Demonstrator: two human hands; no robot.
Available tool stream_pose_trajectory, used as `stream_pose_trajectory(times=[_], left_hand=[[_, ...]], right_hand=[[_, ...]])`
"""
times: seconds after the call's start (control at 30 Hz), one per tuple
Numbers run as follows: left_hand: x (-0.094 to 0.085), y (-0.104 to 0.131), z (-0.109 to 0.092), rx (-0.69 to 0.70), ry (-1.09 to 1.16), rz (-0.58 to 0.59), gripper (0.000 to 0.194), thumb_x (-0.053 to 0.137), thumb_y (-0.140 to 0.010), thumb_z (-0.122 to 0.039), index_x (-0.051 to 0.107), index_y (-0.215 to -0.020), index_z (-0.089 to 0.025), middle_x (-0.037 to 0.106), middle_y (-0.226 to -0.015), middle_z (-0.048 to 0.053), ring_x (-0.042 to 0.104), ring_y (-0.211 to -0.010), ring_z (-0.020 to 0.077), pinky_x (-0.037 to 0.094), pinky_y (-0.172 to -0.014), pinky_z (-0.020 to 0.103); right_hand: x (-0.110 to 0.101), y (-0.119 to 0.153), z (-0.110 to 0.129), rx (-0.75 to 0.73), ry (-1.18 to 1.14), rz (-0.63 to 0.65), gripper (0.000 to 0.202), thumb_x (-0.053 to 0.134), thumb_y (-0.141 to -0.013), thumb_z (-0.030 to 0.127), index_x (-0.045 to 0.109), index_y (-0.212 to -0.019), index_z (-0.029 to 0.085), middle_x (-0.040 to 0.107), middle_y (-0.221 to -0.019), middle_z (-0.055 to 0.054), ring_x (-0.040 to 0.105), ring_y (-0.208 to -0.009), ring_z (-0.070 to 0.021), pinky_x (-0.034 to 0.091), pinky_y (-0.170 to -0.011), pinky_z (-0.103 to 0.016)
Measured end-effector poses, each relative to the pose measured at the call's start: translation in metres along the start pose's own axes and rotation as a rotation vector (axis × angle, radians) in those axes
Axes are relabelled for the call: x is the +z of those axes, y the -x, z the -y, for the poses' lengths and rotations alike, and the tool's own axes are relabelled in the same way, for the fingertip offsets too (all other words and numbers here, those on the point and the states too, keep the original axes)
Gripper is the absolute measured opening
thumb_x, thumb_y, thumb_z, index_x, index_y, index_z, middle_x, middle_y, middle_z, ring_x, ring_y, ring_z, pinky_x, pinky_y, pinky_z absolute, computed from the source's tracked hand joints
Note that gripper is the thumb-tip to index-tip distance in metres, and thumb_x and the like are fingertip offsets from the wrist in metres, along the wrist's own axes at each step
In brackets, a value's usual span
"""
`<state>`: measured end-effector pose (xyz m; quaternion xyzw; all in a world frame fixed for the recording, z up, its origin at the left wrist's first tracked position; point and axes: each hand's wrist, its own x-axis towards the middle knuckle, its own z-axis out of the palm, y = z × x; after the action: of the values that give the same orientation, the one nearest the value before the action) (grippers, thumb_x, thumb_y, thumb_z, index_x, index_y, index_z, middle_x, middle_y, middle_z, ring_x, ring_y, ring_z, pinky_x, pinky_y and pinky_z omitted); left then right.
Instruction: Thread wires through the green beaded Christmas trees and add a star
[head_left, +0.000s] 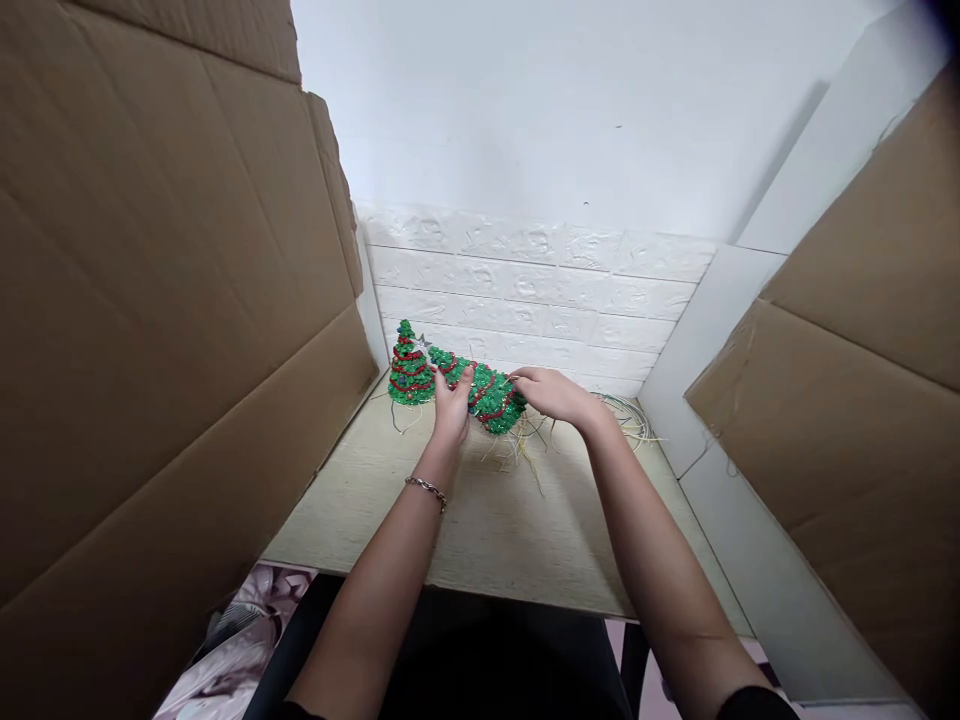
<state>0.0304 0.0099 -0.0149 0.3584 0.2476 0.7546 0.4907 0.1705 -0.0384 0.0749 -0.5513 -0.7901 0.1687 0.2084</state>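
Note:
A small green beaded Christmas tree (493,402) with red garland lies tilted on its side, its silver star (422,343) pointing left. Around its middle wraps my left hand (453,402), thumb on top. At the tree's base on the right, the fingers of my right hand (551,393) are pressed together at the red garland; what they pinch there is too small to make out. Loose yellow and white strands (525,455) trail from the base onto the table. A second beaded tree (409,372) stands upright to the left, against the back.
Coiled wires or strands (628,418) lie at the table's back right corner. The wooden table (517,540) ends at a white brick-patterned wall (525,285). Tall cardboard sheets rise at the left (187,250) and right (847,380).

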Motion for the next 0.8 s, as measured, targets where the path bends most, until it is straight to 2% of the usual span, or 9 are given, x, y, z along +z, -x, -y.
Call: stream_pose_trajectory(times=[0.07, 0.2, 0.37, 0.47, 0.57, 0.67, 0.8], left_hand=[[0.002, 0.001, -0.001, -0.002, 0.024, 0.02, 0.067, 0.076, -0.059, -0.046, 0.046, -0.115, -0.022, 0.057, -0.117, 0.011, 0.054, -0.112, 0.0207, 0.041, -0.098, 0.037], [0.004, 0.003, -0.003, -0.051, 0.067, 0.038, 0.069, 0.079, -0.054, -0.046, 0.048, -0.111, -0.022, 0.061, -0.109, 0.01, 0.061, -0.097, 0.0211, 0.045, -0.092, 0.039], [0.004, 0.003, -0.004, -0.066, 0.101, 0.055, 0.076, 0.079, -0.053, -0.045, 0.046, -0.117, -0.021, 0.063, -0.102, 0.008, 0.063, -0.091, 0.0208, 0.046, -0.091, 0.041], [0.004, 0.003, -0.004, -0.084, 0.109, 0.051, 0.079, 0.08, -0.052, -0.046, 0.045, -0.119, -0.022, 0.063, -0.104, 0.008, 0.063, -0.091, 0.0201, 0.048, -0.09, 0.039], [0.003, 0.002, -0.004, -0.081, 0.108, 0.051, 0.079, 0.079, -0.052, -0.047, 0.046, -0.12, -0.024, 0.063, -0.105, 0.008, 0.063, -0.091, 0.0201, 0.048, -0.089, 0.037], [0.003, 0.002, -0.003, -0.069, 0.118, 0.058, 0.08, 0.078, -0.054, -0.047, 0.044, -0.123, -0.024, 0.063, -0.104, 0.007, 0.063, -0.092, 0.0202, 0.047, -0.091, 0.038], [0.004, 0.002, -0.004, -0.083, 0.117, 0.059, 0.079, 0.078, -0.056, -0.045, 0.043, -0.124, -0.024, 0.064, -0.102, 0.007, 0.063, -0.093, 0.0205, 0.046, -0.093, 0.04]], right_hand=[[0.004, -0.003, -0.002, -0.012, 0.007, 0.014, 0.033, 0.033, -0.086, 0.022, 0.065, -0.089, 0.012, 0.065, -0.097, -0.01, 0.055, -0.082, -0.0159, 0.036, -0.069, -0.023], [0.007, -0.007, -0.01, -0.099, 0.017, -0.07, 0.031, 0.038, -0.085, 0.024, 0.067, -0.078, 0.013, 0.064, -0.074, -0.004, 0.05, -0.066, -0.0124, 0.034, -0.062, -0.022], [0.005, -0.007, -0.018, -0.173, -0.069, -0.05, 0.031, 0.045, -0.083, 0.035, 0.069, -0.081, 0.014, 0.061, -0.068, 0.0, 0.046, -0.061, -0.0101, 0.032, -0.059, -0.021], [0.003, -0.005, -0.018, -0.188, -0.088, -0.007, 0.032, 0.042, -0.084, 0.032, 0.067, -0.078, 0.014, 0.059, -0.066, 0.0, 0.045, -0.06, -0.0095, 0.032, -0.058, -0.021], [0.004, -0.006, -0.018, -0.174, -0.103, -0.016, 0.035, 0.039, -0.085, 0.031, 0.065, -0.07, 0.014, 0.056, -0.062, 0.001, 0.043, -0.058, -0.0092, 0.031, -0.058, -0.021], [0.007, -0.007, -0.02, -0.106, -0.17, -0.096, 0.034, 0.043, -0.083, 0.034, 0.067, -0.07, 0.013, 0.057, -0.062, 0.001, 0.044, -0.057, -0.0094, 0.033, -0.059, -0.022], [0.018, -0.007, -0.024, 0.009, -0.307, -0.278, 0.029, 0.053, -0.076, 0.036, 0.07, -0.079, 0.013, 0.063, -0.068, -0.001, 0.05, -0.062, -0.0109, 0.035, -0.061, -0.022]])
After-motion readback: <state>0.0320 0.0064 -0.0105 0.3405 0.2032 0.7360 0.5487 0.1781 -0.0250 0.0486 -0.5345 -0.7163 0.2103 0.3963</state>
